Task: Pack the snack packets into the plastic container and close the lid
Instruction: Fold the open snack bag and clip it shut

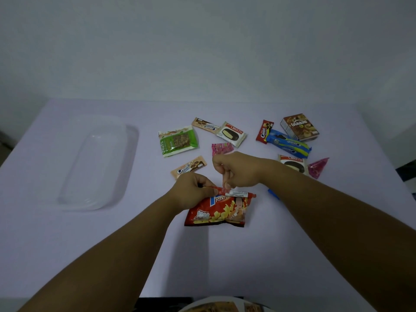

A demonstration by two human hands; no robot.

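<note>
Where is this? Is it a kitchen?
Can't tell. Probably a plain indoor room: just a bare white wall, a table under a pale cloth, and snack packets spread on it. No kitchen things show.

Your view is dim, with a cool bluish-violet cast over the table [292, 255]. Soft, diffuse light falls from above and leaves faint shadows beneath your forearms and beside the red potato chip packet [219, 210]. The wide lens bows the table edges outward. The clear plastic container [94, 163] shows weak glare and low contrast.
</note>
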